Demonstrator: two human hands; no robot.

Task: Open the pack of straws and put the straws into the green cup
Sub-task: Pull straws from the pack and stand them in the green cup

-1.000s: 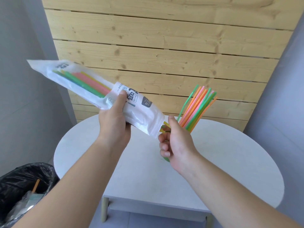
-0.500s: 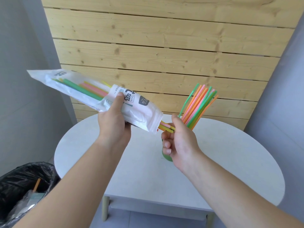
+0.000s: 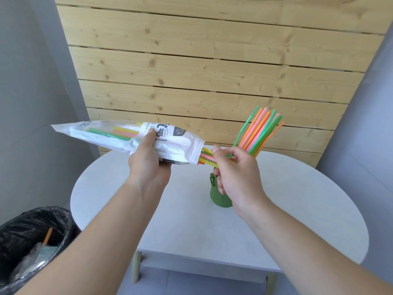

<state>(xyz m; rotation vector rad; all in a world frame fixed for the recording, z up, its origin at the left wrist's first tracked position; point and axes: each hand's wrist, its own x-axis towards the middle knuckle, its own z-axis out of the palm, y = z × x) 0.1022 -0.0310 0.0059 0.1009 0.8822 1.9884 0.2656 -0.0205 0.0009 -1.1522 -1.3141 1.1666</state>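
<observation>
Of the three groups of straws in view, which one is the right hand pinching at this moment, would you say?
The right hand pinches the straws sticking out of the pack's open end, not the upright bunch in the green cup nor the orange straw in the bin.

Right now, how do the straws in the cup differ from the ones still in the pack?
The straws in the cup stand nearly upright, fanned and bare; the straws in the pack lie almost level, bunched and mostly wrapped. The cup bunch looks bigger. Both share green and pink colours.
</observation>
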